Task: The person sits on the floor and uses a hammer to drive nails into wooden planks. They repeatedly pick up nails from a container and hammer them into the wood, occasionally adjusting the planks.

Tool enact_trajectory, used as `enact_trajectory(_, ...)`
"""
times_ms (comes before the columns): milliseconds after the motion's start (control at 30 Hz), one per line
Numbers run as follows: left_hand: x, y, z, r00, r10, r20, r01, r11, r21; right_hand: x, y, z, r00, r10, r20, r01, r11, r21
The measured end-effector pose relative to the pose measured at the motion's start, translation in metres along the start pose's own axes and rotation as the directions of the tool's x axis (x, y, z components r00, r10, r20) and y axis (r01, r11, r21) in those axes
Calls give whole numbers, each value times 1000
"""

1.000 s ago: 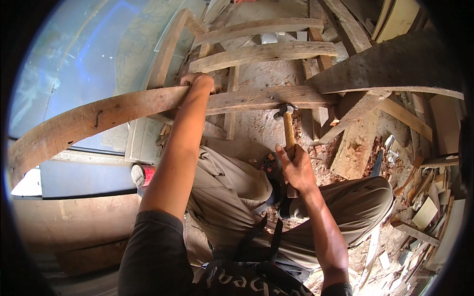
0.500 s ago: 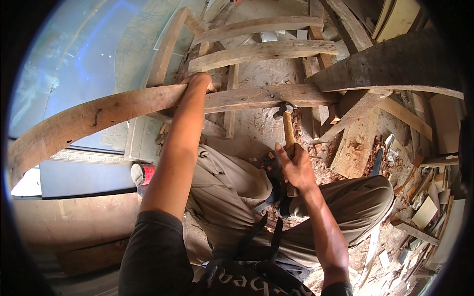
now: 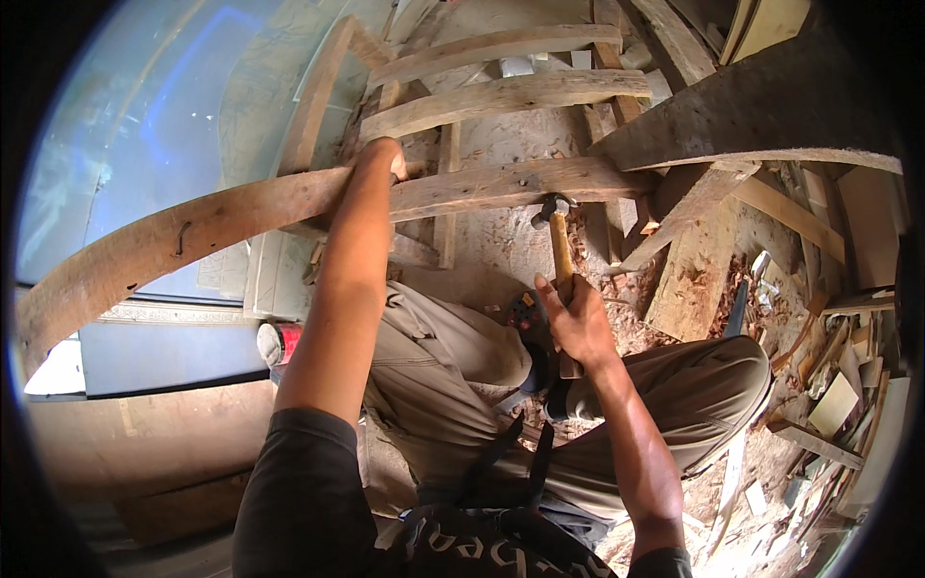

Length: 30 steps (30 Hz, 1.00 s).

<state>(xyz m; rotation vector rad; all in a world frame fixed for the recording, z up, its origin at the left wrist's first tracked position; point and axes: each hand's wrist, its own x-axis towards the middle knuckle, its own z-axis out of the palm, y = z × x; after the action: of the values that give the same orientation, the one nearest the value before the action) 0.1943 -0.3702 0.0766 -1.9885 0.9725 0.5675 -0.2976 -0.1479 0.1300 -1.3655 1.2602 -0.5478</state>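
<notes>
A long wooden plank (image 3: 482,193) crosses the view, with a bent nail (image 3: 181,238) sticking out of its left stretch. My left arm reaches over it, and my left hand (image 3: 385,157) is hooked on the plank's far edge; most of its fingers are hidden behind the wood. My right hand (image 3: 581,326) is wrapped around the handle of a hammer (image 3: 562,246). The hammer's dark metal head is up, close to the near edge of the plank. I cannot tell whether the head touches the wood.
Wooden crosspieces (image 3: 511,98) of a frame lie beyond the plank. A wide dark board (image 3: 752,120) slants at the right, above a propped board (image 3: 696,275). Wood scraps (image 3: 833,409) pile at the right. A red can (image 3: 279,343) stands by my left arm, near a bluish glossy panel (image 3: 164,125).
The view has shifted slightly, so the frame and plank appear a little higher and further left. Both hands keep their places, and the hammer stays by the plank's near edge.
</notes>
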Motion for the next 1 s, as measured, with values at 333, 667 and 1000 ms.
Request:
enact_trajectory(333, -169, 6, -38, 991, -33, 132, 44, 995, -88, 1, -5, 0, 999, 46, 28, -47, 999, 18)
enact_trajectory(667, -163, 26, 9, 923, 177, -341, -147, 983, 113, -1, -2, 5, 1000, -7, 19, 8, 1000, -24)
enact_trajectory(1000, -219, 48, 43, 628, 396, -670, -620, 775, -122, -8, -2, 1, 999, -54, -9, 53, 998, -18)
